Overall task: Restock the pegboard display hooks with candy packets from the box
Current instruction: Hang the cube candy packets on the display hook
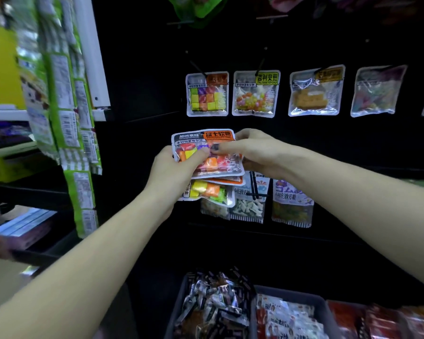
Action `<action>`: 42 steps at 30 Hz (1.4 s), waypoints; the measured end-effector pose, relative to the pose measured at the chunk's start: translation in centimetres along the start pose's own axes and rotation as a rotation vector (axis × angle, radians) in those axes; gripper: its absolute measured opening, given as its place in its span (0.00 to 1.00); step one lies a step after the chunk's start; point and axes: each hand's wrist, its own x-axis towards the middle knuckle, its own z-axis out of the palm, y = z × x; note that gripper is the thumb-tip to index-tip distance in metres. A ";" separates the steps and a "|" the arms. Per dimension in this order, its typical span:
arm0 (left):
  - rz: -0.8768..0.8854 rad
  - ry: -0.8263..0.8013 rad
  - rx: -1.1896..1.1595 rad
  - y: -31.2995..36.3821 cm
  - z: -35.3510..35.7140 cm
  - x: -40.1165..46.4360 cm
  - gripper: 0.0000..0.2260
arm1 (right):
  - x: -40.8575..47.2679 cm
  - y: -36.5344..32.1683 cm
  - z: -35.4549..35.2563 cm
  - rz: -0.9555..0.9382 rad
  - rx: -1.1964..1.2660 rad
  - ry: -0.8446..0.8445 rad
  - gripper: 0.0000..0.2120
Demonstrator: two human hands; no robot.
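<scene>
Bins: two grey bins (252, 293) of wrapped snacks, bottom centre
Left hand (171, 172): I see it gripping a stack of candy packets (206, 155), mid-frame
Right hand (250, 149): thumb and fingers pinching the top packet's right edge
Pegboard (145, 69): four packets hang upper right; leftmost packet (207, 94) matches the stack

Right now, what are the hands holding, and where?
A small stack of candy packets. The left hand grips their left side, thumb on front; the right hand pinches the top packet's right edge.
</scene>
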 end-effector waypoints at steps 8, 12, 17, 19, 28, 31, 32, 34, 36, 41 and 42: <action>-0.161 -0.066 -0.003 2.0 -0.6 -1.7 0.23 | -2.1 0.3 0.6 0.008 0.240 0.093 0.12; -0.122 -0.045 0.040 2.3 -0.8 -2.4 0.21 | -2.4 0.5 0.9 0.001 0.269 0.188 0.11; -0.113 -0.059 0.088 1.9 -1.3 -2.0 0.22 | -1.7 0.7 1.2 -0.059 0.259 0.307 0.10; -0.105 -0.062 0.107 1.6 -1.5 -2.0 0.22 | -1.6 0.3 1.2 -0.099 0.235 0.363 0.09; -0.050 0.029 0.050 0.8 -2.6 -1.5 0.20 | -0.5 -3.7 1.1 -0.257 0.255 0.395 0.10; -0.038 0.056 0.054 0.7 -2.9 -1.4 0.19 | 0.0 -5.4 2.3 -0.321 0.237 0.376 0.10; -0.038 0.062 0.050 0.6 -3.0 -1.3 0.19 | 0.2 -5.9 2.8 -0.336 0.237 0.371 0.10; -0.039 0.073 0.040 0.6 -3.2 -1.3 0.18 | 0.6 -7.0 3.9 -0.354 0.247 0.372 0.10; -0.032 0.081 0.037 0.6 -3.3 -1.2 0.17 | 1.1 -7.8 4.7 -0.353 0.271 0.392 0.10; -0.015 0.071 0.045 0.6 -3.8 -1.3 0.17 | 2.4 -9.1 5.4 -0.342 0.344 0.417 0.11; -0.013 0.065 0.050 0.5 -3.9 -1.3 0.17 | 2.6 -9.2 5.5 -0.338 0.350 0.418 0.10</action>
